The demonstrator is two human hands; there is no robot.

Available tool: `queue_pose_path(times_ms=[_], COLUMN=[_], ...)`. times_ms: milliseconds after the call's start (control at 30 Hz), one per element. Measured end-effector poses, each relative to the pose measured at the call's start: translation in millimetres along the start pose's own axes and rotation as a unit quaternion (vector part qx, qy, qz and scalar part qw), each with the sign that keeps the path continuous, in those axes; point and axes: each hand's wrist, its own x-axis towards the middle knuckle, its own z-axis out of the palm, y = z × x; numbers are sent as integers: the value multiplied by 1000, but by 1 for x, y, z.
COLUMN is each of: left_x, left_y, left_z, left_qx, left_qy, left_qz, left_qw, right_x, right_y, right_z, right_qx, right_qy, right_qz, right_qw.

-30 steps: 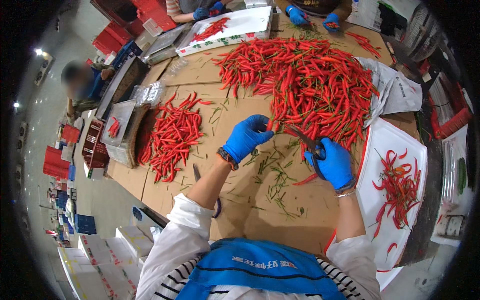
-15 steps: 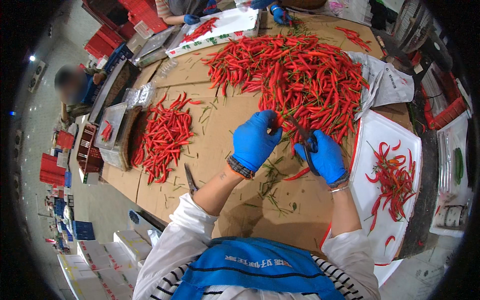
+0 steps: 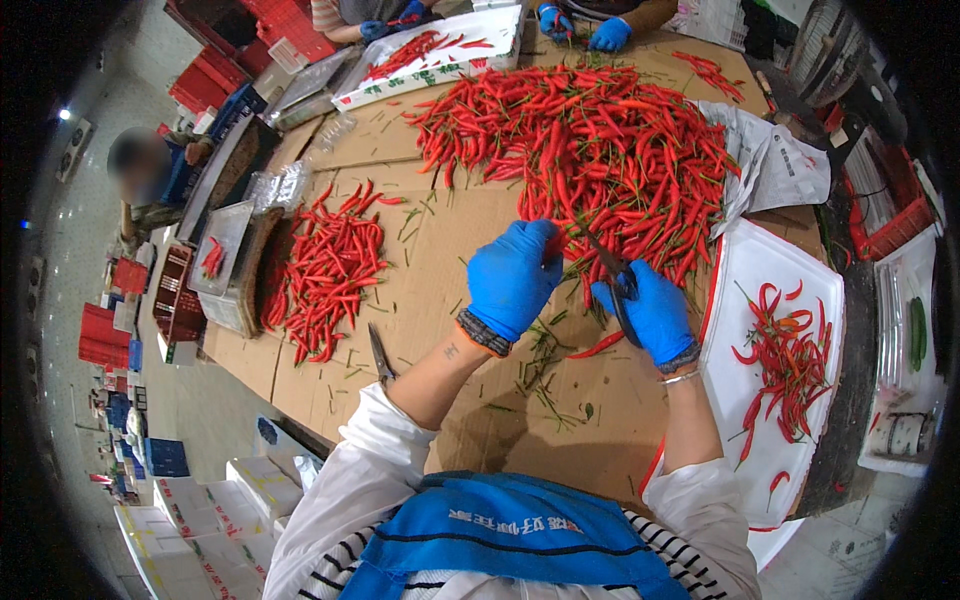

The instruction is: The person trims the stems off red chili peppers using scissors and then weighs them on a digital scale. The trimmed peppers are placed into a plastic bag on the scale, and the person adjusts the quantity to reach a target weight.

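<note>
My left hand [image 3: 512,278], in a blue glove, is closed on a red chili pepper [image 3: 556,243] whose tip end shows by the fingers. In my right hand [image 3: 652,312], also gloved in blue, is a pair of dark scissors [image 3: 612,270]. Their blades point up and left toward the chili in my left hand. Just beyond both hands lies a large heap of red chilies [image 3: 600,150] with green stems. A smaller pile of chilies [image 3: 335,275] lies to the left. Cut green stems [image 3: 540,370] are scattered on the cardboard below my hands.
A white foam tray [image 3: 735,440] with chilies stands at the right. Another pair of scissors [image 3: 379,352] lies beside my left forearm. Across the table, co-workers' gloved hands [image 3: 608,35] work near a white foam box [image 3: 440,75]. A plastic bag [image 3: 775,170] lies right of the heap.
My hands stay in nearly the same place, with the scissor blades slightly shifted. Across the table, the co-workers' hands have moved, and more chilies show in the white box.
</note>
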Motion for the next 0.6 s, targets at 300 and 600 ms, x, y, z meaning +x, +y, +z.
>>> queue_pose_path(times_ms=[300, 600], left_x=[9, 25], left_y=[-155, -67], left_z=[-70, 55], left_qx=[306, 42], left_qy=[-42, -154], left_qz=[-225, -86], left_qw=[924, 983], right_x=[5, 5], right_y=[14, 14], right_z=[-1, -6], right_qx=[44, 12], right_qy=[67, 75], right_qz=[72, 95], right_qw=[994, 993])
